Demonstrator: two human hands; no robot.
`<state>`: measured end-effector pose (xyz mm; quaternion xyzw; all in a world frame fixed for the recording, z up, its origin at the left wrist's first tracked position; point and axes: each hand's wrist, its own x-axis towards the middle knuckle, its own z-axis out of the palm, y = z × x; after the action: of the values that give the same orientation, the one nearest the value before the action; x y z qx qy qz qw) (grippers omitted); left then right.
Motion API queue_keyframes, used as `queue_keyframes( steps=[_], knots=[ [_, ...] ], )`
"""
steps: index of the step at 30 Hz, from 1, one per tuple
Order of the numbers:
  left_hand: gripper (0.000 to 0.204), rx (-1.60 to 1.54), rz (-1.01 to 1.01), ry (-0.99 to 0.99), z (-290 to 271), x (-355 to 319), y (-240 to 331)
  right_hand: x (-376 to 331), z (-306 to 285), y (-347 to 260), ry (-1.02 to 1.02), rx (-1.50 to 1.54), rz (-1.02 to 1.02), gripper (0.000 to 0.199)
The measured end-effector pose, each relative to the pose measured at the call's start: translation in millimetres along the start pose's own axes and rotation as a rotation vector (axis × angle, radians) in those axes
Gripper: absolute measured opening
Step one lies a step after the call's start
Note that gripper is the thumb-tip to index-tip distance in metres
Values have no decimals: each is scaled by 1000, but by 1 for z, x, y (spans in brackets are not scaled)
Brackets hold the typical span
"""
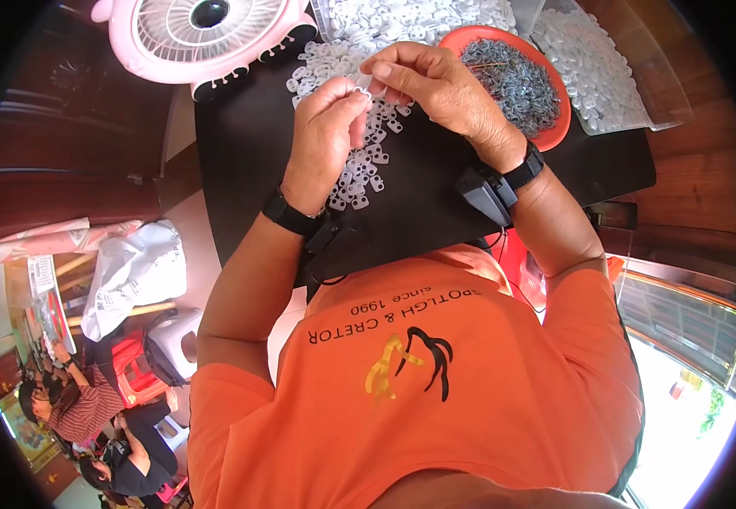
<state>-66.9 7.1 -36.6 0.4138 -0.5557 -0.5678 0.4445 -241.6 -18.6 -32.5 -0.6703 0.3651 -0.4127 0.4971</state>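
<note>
A small white piece [362,91] sits at the fingertips of the left hand [324,127], pinched between its thumb and forefinger at the far end of the hand. The right hand [440,85] comes in from the right, thumb and forefinger drawn near each other, just beside that same piece; I can't tell whether they grip anything, since the fingers hide the spot.

Below and beyond both hands, loose white pieces [356,182] are strewn over the dark table [245,161], a trail of them running nearer, just right of the left wrist. To the right of the right hand stands a red-orange bowl [562,127] heaped with small grey parts [512,89]. Farther right, a clear bin [676,114] is filled with more white bits, and another white heap [423,19] lies at the far side. A pink fan [156,72] stands far left. Each wrist wears a black strap [524,167]. Off to the left, well apart from the table, other people [88,416] sit by a white bag [137,276].
</note>
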Motion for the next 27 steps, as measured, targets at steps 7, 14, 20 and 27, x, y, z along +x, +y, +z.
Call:
queue_keyframes(
  steps=[7,14,20,27],
  knots=[
    [19,22,-2,-19,-1,1,0,1,-1,7,-41,-93,-98,19],
    [19,35,9,-16,-1,-1,1,-2,4,3,-42,-316,-46,16],
    [20,108,-10,-61,-6,0,0,-5,6,-7,-3,-499,-169,18],
    [21,121,-13,-129,-6,-1,-1,-6,6,-4,-29,-555,-208,16]
  ],
)
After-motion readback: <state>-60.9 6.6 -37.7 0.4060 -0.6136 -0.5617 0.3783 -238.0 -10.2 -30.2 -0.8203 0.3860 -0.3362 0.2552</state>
